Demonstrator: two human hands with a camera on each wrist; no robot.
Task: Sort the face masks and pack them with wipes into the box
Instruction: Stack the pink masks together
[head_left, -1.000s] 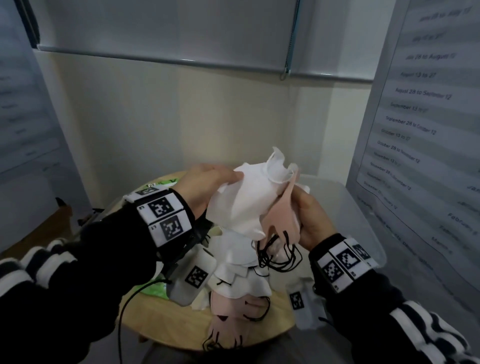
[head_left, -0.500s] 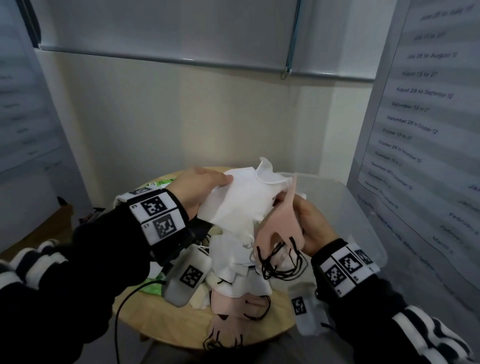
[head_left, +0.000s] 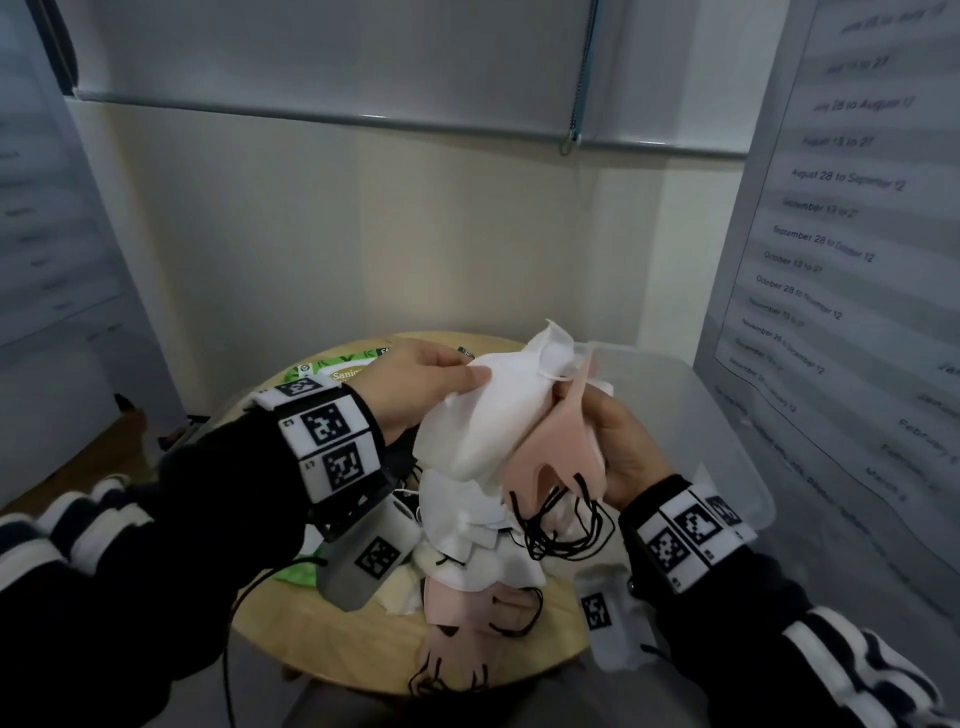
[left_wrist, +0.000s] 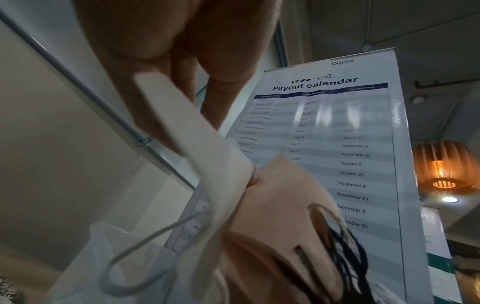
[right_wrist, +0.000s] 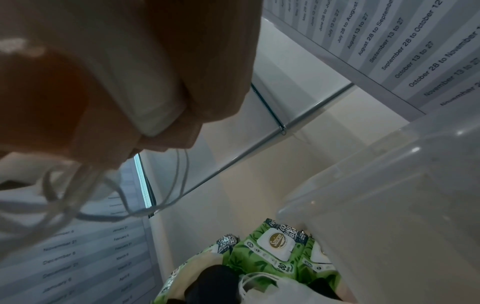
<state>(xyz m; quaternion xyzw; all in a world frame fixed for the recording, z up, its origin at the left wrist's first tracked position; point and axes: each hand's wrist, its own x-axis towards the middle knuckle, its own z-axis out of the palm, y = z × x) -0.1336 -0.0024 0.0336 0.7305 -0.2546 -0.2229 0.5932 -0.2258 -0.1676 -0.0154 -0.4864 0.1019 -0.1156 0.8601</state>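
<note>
Clear plastic box: open top unobstructed from above; interior appears bare. Right of box: banner stands close, blocks approach from that side. Left of box: round worktop crowded; loose mask pile heaped at centre, wipe packs against box's left wall. Above pile, beside box rim: left hand and right hand hold white mask bundle and pink mask, black ear loops dangling. Behind box: bare wall.
</note>
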